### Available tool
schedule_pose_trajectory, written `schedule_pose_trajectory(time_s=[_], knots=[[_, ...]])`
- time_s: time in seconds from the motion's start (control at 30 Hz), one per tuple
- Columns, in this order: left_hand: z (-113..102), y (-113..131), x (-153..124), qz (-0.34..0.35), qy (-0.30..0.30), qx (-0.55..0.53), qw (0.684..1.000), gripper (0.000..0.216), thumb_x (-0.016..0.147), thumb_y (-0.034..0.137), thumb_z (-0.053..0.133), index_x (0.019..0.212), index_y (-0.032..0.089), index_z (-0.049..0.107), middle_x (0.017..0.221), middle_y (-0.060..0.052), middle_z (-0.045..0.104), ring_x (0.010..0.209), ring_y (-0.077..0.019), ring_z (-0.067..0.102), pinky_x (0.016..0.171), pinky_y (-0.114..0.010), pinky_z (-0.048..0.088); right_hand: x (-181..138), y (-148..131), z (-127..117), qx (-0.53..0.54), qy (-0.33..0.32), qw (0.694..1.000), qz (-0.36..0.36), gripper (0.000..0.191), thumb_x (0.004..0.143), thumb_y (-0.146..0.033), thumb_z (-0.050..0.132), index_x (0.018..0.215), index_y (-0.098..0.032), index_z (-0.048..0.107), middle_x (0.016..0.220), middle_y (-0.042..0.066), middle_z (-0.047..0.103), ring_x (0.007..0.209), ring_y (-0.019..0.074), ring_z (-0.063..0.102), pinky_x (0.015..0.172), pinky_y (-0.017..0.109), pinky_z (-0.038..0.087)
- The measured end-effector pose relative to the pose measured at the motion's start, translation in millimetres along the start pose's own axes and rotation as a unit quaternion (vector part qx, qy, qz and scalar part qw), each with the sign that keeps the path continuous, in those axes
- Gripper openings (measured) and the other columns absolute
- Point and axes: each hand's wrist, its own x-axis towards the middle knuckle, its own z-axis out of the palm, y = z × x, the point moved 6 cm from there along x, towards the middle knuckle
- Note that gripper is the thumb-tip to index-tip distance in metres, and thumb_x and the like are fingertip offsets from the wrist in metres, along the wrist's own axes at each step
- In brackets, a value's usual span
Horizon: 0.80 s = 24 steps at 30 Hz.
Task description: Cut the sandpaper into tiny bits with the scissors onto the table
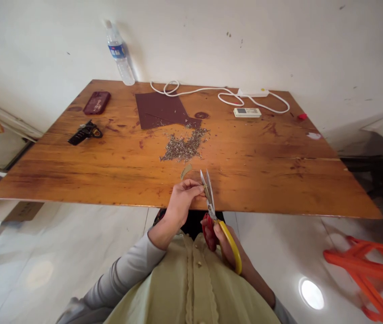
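Observation:
At the table's front edge, my left hand (183, 200) pinches a small olive-brown strip (207, 192) between thumb and fingers. The scissors (211, 202), with one red and one yellow handle, are in my right hand (223, 238). Their blades point away from me, slightly apart, and the strip lies at them. Just beyond my left hand rests a curved olive-brown piece (186, 171) on the wood. Farther back lies a loose heap of tiny brownish-grey shreds (182, 147). What the strip is made of I cannot tell.
Dark maroon sheets (159, 108) lie behind the heap on the wooden table (262, 175). A phone (97, 103), keys (85, 132) and a bottle (120, 56) stand or lie left. A remote (247, 112) and power strip (252, 92) with white cable are back right. An orange stool (370, 261) is at right.

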Motion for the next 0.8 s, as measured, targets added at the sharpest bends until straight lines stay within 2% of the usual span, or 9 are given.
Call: schedule_pose_trajectory(time_s=[0.3,0.43,0.6,0.67,0.8], knots=[[-8.3,-4.4,-2.8,0.022,0.008,0.037,0.999,0.016,0.055,0.027,0.084,0.060,0.018,0.072,0.065,0.001,0.068,0.064,-0.0135,0.063,0.070,-0.029,0.053,-4.8,7.6,6.1,0.042,-0.002,0.999,0.029,0.086,0.059,-0.098,0.082,0.087,-0.018,0.074,0.056,-0.009,0.046,0.045,0.0085,0.035,0.043,0.023,0.028],[-9.2,-7.9,-2.9,0.015,0.006,0.028,0.999,0.017,0.054,0.025,0.085,0.059,0.018,0.071,0.062,0.001,0.068,0.060,-0.0123,0.061,0.067,-0.028,0.052,-7.5,9.7,10.3,0.065,0.003,0.996,0.060,0.086,0.051,-0.098,0.086,0.082,-0.018,0.073,0.054,-0.011,0.044,0.044,0.0071,0.032,0.041,0.021,0.026],[-6.7,-11.7,1.8,-0.003,-0.016,0.005,1.000,0.019,0.055,0.020,0.087,0.061,0.017,0.070,0.062,0.001,0.069,0.059,-0.0131,0.066,0.067,-0.028,0.055,-6.7,16.5,8.8,0.061,0.043,0.992,0.100,0.090,0.041,-0.099,0.087,0.078,-0.019,0.069,0.051,-0.013,0.040,0.042,0.0049,0.026,0.038,0.019,0.020],[-6.4,-12.8,4.6,-0.007,-0.022,-0.002,1.000,0.020,0.055,0.018,0.088,0.061,0.017,0.069,0.061,0.001,0.069,0.057,-0.0127,0.066,0.066,-0.027,0.056,-4.1,19.2,8.5,0.054,0.040,0.994,0.091,0.087,0.047,-0.099,0.086,0.078,-0.019,0.068,0.051,-0.013,0.041,0.042,0.0053,0.028,0.038,0.019,0.022],[-7.4,-14.3,8.9,-0.008,-0.027,-0.016,0.999,0.023,0.055,0.017,0.090,0.062,0.016,0.068,0.062,0.001,0.068,0.057,-0.0123,0.066,0.065,-0.027,0.058,5.4,21.4,9.2,0.053,0.001,0.998,0.022,0.083,0.063,-0.098,0.080,0.086,-0.018,0.071,0.057,-0.009,0.048,0.045,0.0090,0.040,0.042,0.023,0.035]])
